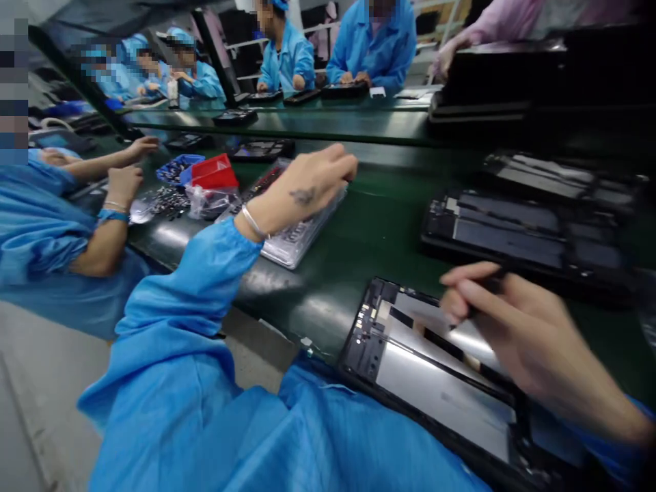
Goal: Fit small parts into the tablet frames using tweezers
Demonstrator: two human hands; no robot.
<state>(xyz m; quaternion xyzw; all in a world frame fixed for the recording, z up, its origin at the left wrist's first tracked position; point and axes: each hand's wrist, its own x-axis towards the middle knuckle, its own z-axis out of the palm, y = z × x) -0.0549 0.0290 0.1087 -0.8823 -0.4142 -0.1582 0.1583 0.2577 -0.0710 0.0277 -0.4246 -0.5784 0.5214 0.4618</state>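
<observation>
My left hand [312, 186] reaches over a clear plastic tray [294, 249] of small parts. Its fingers are curled together, and whatever is at their tips is hidden. My right hand [527, 328] is closed round a slim black pen-like tool [495, 280], blurred so that its exact kind does not show. Below that hand, an opened tablet [435, 383] lies at the bench's near edge, its silvery battery panels, black flex cables and small board showing.
More opened tablets [512, 229] lie at right, below a dark stack [502, 89]. A red bin [212, 172], blue bin [179, 167] and loose small parts [171, 201] lie at left, beside a co-worker's hands [126, 184]. A raised shelf [307, 123] crosses behind; other people work beyond it.
</observation>
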